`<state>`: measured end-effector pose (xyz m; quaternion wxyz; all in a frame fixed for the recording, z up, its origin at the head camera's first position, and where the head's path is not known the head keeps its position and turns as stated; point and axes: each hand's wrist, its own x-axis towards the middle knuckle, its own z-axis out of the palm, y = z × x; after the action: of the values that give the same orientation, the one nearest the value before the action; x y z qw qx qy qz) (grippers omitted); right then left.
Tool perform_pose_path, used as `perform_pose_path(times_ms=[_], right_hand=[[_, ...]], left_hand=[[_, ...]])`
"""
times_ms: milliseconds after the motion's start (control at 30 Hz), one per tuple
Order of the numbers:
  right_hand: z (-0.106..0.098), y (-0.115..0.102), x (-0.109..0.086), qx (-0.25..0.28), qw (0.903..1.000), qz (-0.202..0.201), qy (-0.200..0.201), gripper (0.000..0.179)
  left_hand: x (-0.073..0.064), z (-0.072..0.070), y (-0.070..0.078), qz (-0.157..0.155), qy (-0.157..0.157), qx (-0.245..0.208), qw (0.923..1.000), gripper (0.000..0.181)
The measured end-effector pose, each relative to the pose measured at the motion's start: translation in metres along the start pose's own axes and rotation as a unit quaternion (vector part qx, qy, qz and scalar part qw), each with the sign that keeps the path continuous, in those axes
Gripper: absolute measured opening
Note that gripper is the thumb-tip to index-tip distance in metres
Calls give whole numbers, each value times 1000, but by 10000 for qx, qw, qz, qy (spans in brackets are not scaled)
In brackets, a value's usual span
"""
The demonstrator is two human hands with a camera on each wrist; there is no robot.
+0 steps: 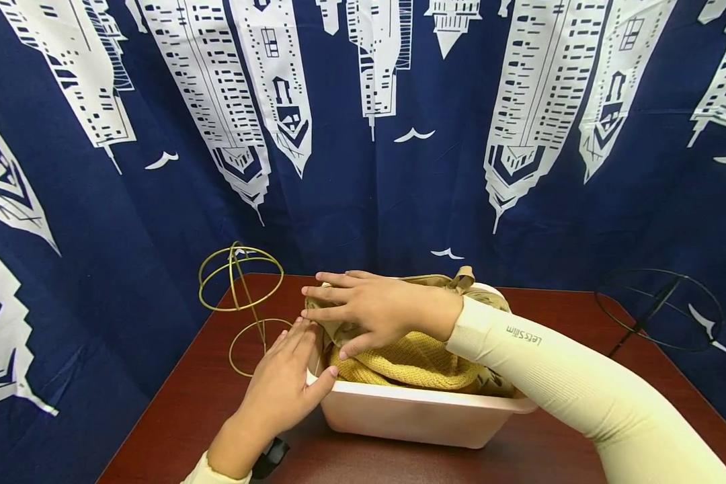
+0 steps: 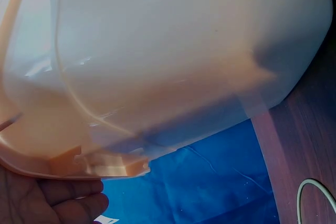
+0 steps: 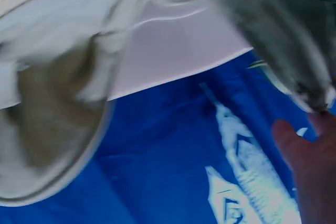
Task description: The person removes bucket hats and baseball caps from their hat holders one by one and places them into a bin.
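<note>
A pale pink plastic bin (image 1: 411, 417) stands on the table, filled with soft items. Yellow knitted fabric (image 1: 417, 359) lies inside, with beige fabric (image 1: 335, 329) at the left end and a beige strap (image 1: 463, 277) at the back. My left hand (image 1: 287, 376) rests along the bin's left rim, fingers straight and thumb apart; the left wrist view has its fingers (image 2: 79, 200) beside the rim. Over the left part of the contents, my right hand (image 1: 375, 306) spreads its fingers across the beige fabric. Its right wrist view is blurred, so the exact contact cannot be told.
A gold wire stand (image 1: 242, 279) with round hoops is left of the bin. A black wire stand (image 1: 659, 302) is at the right. The red-brown table (image 1: 187, 417) meets a blue curtain (image 1: 369, 195) printed with white buildings.
</note>
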<state>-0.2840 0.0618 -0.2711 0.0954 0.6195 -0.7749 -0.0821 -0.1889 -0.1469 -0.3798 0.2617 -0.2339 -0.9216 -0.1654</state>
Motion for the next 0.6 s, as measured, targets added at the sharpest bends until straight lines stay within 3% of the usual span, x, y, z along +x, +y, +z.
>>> perform_pose_path(times_ms=[200, 400, 600], right_hand=[[22, 23, -15, 35, 9995, 317, -37, 103], [46, 34, -26, -30, 9991, 415, -106, 104], [73, 39, -31, 52, 9977, 484, -478, 97]], left_hand=[[4, 0, 2, 33, -66, 43, 10000, 76], [4, 0, 2, 11, -77, 68, 9999, 76], [2, 2, 3, -29, -58, 66, 10000, 74]])
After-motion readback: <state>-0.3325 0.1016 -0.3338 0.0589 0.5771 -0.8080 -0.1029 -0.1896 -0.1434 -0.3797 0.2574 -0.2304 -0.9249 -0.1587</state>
